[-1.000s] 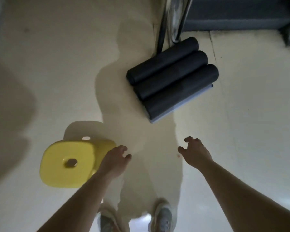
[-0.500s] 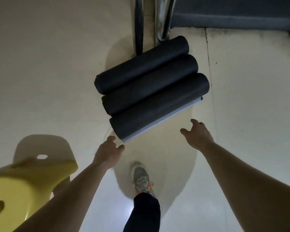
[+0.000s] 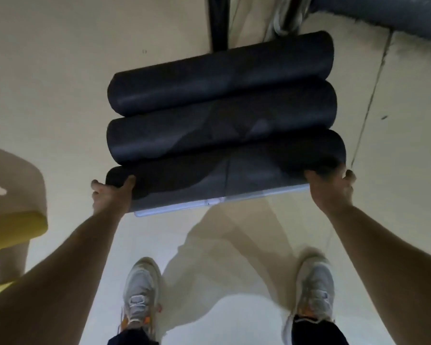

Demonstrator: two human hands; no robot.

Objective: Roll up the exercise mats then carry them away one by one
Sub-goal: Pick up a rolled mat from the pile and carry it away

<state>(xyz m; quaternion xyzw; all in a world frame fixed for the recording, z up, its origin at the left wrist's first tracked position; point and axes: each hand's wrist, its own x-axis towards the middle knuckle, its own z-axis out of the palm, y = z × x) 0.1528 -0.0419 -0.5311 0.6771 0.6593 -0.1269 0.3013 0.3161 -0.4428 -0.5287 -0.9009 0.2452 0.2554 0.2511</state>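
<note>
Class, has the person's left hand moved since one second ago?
Yes. The left hand has gone forward from beside the yellow stool to grip the left end of the nearest mat.

We see a pale cream floor [image 3: 60, 70] filling the view, glossy enough to throw glare down at six o'clock. At nine o'clock a yellow stool [image 3: 15, 224] pokes in from the edge, only partly in frame, with its shadow on the floor just above it. At twelve o'clock a dark post [image 3: 218, 21] stands up, and just toward one o'clock we pick out shiny metal tubes [image 3: 288, 13]. A grey padded base [image 3: 383, 11] runs off the corner at two o'clock. A thin floor seam [image 3: 368, 105] slants down at three o'clock. At six o'clock we have a grey shoe [image 3: 141, 290] with orange accents, and at five o'clock its partner [image 3: 315, 287], both under dark trouser cuffs [image 3: 316, 329].
</note>
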